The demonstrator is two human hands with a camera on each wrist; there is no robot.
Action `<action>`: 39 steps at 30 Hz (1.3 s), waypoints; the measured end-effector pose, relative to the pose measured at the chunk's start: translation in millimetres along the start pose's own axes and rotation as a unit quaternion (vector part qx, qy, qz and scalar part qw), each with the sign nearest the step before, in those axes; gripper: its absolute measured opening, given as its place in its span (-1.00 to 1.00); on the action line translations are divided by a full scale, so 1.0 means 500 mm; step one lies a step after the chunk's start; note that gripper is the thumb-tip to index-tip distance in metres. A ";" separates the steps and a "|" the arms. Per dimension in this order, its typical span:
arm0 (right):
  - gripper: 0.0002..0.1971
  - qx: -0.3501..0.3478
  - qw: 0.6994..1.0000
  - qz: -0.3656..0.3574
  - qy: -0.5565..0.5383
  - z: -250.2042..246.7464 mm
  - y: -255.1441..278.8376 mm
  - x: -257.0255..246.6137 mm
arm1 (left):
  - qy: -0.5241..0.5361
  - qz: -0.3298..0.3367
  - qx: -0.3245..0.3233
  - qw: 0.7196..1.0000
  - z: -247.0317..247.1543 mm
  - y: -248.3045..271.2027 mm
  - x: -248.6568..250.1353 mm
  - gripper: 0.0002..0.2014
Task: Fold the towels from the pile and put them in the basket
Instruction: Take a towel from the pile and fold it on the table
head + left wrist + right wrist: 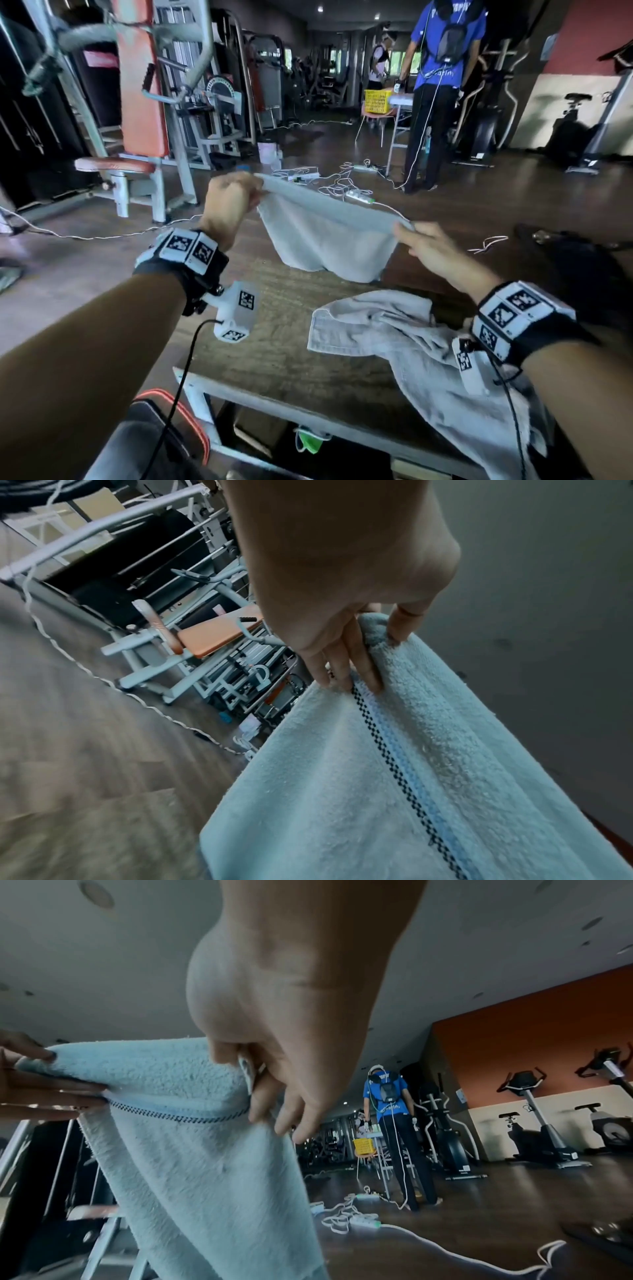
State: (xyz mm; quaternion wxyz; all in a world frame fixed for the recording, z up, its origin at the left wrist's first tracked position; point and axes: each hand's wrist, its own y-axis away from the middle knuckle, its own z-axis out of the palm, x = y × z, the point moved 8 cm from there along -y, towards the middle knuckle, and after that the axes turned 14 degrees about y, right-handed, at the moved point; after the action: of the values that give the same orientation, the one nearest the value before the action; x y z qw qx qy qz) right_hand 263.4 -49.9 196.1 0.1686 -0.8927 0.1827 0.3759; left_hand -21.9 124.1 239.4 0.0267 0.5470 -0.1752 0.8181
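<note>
A pale blue towel (329, 236) hangs doubled in the air above the far end of the wooden table (274, 356). My left hand (233, 202) pinches its upper left corner, and my right hand (424, 243) pinches the upper right corner. In the left wrist view, fingers (342, 666) clamp the towel (377, 777) against the thumb beside a checkered stripe. The right wrist view shows my right hand (260, 1085) gripping the towel (192, 1137) edge. A crumpled grey towel (411, 346) lies on the table under my right forearm. My basket is not in view.
Gym machines (161, 113) stand to the left. Cables and power strips (342, 188) lie on the floor beyond the table. A person in a blue shirt (442, 85) stands at the back beside a yellow basket (376, 101). A black bag (154, 445) sits by the table's near left.
</note>
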 end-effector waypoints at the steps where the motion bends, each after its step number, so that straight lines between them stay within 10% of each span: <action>1: -0.59 -0.018 1.000 -0.003 0.022 0.021 0.018 0.010 | 0.003 -0.008 0.011 1.000 -0.018 0.015 -0.022 -0.88; 5: -0.59 -0.067 0.986 -0.021 0.149 0.094 0.077 0.067 | -0.138 -0.010 0.008 0.990 -0.087 0.068 -0.113 -0.71; 10: -0.69 -0.105 0.953 -0.127 0.254 0.151 0.172 0.108 | -0.417 -0.058 -0.086 0.903 -0.191 0.141 -0.245 -0.76; 22: -0.33 -0.107 0.979 -0.042 0.168 0.138 0.307 0.182 | -0.357 -0.057 -0.212 0.908 -0.186 0.325 -0.203 -0.76; 31: -0.34 -0.317 0.923 0.056 0.212 0.182 0.389 0.196 | -0.373 -0.342 -0.226 0.832 -0.238 0.449 -0.269 -0.66; 37: -0.60 -0.182 0.974 0.019 0.131 0.158 0.306 0.182 | -0.368 -0.209 -0.141 0.895 -0.226 0.359 -0.261 -0.91; 39: -0.74 -0.129 0.985 0.016 0.114 0.147 0.252 0.184 | -0.349 -0.155 -0.111 0.918 -0.219 0.305 -0.260 -0.72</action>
State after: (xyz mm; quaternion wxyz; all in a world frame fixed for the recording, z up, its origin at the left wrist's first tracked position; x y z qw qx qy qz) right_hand 221.3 -146.4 59.6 0.0239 -0.9411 0.1644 0.2945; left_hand -102.9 35.2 45.3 0.1510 0.8116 -0.1760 0.5362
